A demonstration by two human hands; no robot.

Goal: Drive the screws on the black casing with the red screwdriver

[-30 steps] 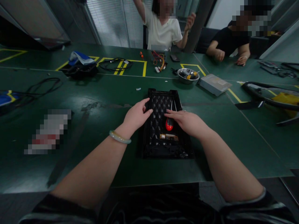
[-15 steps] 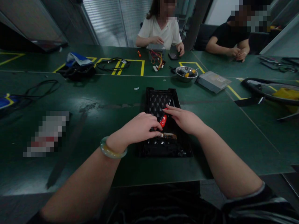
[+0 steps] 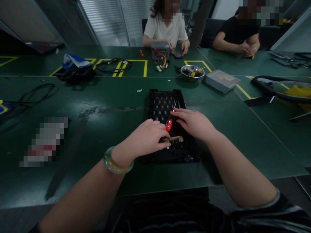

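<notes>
A black open case (image 3: 181, 95) lies in front of me, with a quilted-looking pattern inside. My left hand (image 3: 150, 136), above a green bangle (image 3: 118, 161), has its thumb and fingertips closed on the left end of a small circuit board (image 3: 177, 139) in the near half. A tool with a red and black handle (image 3: 169, 125), apparently a screwdriver, lies slanted inside, its thin metal end pointing away. My right hand (image 3: 194, 123) reaches over the case's right wall, fingers stretched out and fingertips at the upper part of the red tool.
A metal bowl (image 3: 192, 73) of tools and a flat grey metal box (image 3: 222, 81) stand beyond the case. Cables (image 3: 114, 66), a black bin with blue cloth (image 3: 76, 61) and a blurred pale item (image 3: 46, 140) lie leftward. Two people (image 3: 167, 29) sit across the table.
The view has shifted slightly. My left thumb has moved a little nearer to me, and the circuit board sits more tilted. The person in white has moved a hand toward the dark flat object.
</notes>
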